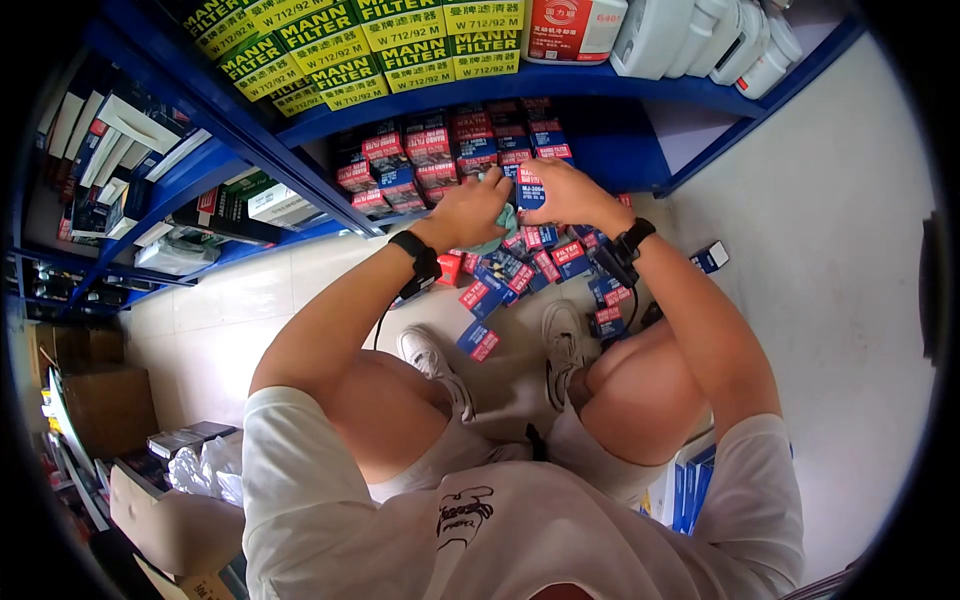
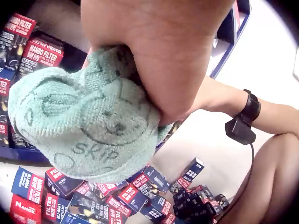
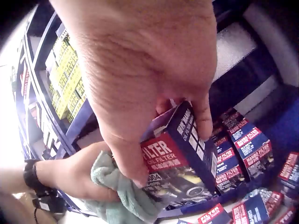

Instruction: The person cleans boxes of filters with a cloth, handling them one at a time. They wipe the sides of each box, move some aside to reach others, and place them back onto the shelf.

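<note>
My right hand [image 1: 578, 196] grips a red and blue oil filter box [image 3: 175, 161], thumb on one side and fingers on the other. In my left hand [image 1: 465, 213] is a mint green terry cloth [image 2: 103, 130] with printed letters. The cloth bunches beneath that hand and, in the right wrist view, hangs right at the box's lower corner. Behind both hands, more red and blue filter boxes [image 1: 430, 150] stand stacked on the lowest shelf. Below the hands, a loose pile of similar boxes [image 1: 510, 272] lies on the floor.
Above, a blue shelf [image 1: 400, 112] bears yellow-green filter boxes [image 1: 415, 60] and white jugs [image 1: 660, 38]. Another shelf unit [image 1: 215, 150] stands at the left. One box [image 1: 710, 257] lies apart at right. Shoes [image 1: 563, 340] flank the pile; cartons [image 1: 105, 405] sit lower left.
</note>
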Motion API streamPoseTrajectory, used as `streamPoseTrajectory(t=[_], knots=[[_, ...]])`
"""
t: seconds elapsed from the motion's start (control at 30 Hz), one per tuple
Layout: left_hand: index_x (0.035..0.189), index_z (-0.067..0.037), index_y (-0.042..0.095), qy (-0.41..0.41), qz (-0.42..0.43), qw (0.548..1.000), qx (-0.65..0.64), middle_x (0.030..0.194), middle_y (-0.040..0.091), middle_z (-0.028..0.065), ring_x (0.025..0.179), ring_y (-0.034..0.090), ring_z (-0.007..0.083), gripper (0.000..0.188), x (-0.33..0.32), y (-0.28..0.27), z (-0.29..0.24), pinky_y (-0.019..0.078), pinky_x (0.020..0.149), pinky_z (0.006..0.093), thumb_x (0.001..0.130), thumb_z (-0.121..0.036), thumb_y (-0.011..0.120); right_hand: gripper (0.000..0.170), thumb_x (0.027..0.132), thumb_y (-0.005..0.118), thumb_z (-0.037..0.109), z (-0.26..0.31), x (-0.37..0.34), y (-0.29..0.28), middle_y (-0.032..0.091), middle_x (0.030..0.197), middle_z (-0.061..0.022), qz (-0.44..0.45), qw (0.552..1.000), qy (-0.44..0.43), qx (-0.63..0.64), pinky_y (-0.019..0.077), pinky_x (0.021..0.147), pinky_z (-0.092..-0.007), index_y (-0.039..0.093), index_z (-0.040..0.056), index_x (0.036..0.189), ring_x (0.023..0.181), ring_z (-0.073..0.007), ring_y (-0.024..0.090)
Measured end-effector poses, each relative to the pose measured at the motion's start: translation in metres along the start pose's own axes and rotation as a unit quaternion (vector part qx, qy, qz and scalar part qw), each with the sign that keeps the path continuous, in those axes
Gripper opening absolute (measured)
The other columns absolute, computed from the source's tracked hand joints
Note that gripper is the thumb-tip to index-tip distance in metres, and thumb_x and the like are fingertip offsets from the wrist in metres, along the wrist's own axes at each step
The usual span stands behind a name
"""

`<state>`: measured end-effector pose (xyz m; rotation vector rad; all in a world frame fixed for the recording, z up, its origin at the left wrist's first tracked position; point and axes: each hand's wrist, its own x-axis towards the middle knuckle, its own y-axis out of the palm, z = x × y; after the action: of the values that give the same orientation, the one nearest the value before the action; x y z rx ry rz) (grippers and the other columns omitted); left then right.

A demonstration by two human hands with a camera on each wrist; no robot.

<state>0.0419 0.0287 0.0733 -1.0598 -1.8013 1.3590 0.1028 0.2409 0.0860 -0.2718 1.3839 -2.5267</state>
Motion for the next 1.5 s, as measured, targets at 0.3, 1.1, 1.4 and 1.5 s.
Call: streamPoseTrajectory(t=[0.3, 1.1, 1.4, 1.5], knots=[[0.125, -0.002, 0.047, 0.008, 0.008, 1.000, -0.009, 0.122, 0.051, 0.0197, 0.099, 0.064, 0.0437, 0.066, 0.000, -0.002, 0.002, 0.0554, 0.083, 0.0507, 0.072, -0.024, 0.081, 0.080, 0.063, 0.085, 0.027, 0.004, -0.002, 0.001, 0.064, 0.117, -0.0248, -0.059, 0.995, 0.001, -0.082, 0.0475, 0.097, -0.0460, 0.053, 0.0008, 0.131, 0.113, -0.0403, 0.057], [0.123, -0.006, 0.050, 0.058, -0.098, 0.993, -0.014, 0.116, 0.050, 0.0142, 0.098, 0.061, 0.0378, 0.060, 0.001, -0.012, -0.003, 0.0554, 0.077, 0.0471, 0.073, -0.020, 0.079, 0.083, 0.066, 0.087, 0.021, -0.006, -0.003, -0.005, 0.052, 0.126, -0.0200, -0.026, 1.000, -0.008, 0.012, 0.0430, 0.105, -0.0409, 0.050, -0.0035, 0.136, 0.120, -0.0384, 0.050], [0.123, -0.005, 0.047, 0.029, -0.103, 0.994, -0.017, 0.116, 0.050, 0.0158, 0.095, 0.061, 0.0400, 0.059, 0.004, -0.014, 0.007, 0.0539, 0.077, 0.0492, 0.073, -0.015, 0.078, 0.078, 0.069, 0.086, 0.025, 0.006, -0.007, -0.010, 0.055, 0.122, -0.0207, -0.014, 0.997, -0.063, 0.043, 0.0446, 0.101, -0.0394, 0.052, -0.0070, 0.131, 0.116, -0.0368, 0.054], [0.121, -0.005, 0.047, 0.025, -0.110, 0.994, -0.004, 0.115, 0.050, 0.0159, 0.094, 0.061, 0.0407, 0.060, 0.003, -0.015, 0.009, 0.0539, 0.077, 0.0498, 0.072, -0.017, 0.079, 0.080, 0.065, 0.087, 0.026, 0.011, -0.005, -0.010, 0.055, 0.123, -0.0212, -0.021, 0.997, -0.059, 0.039, 0.0462, 0.101, -0.0393, 0.054, -0.0067, 0.130, 0.118, -0.0373, 0.055]])
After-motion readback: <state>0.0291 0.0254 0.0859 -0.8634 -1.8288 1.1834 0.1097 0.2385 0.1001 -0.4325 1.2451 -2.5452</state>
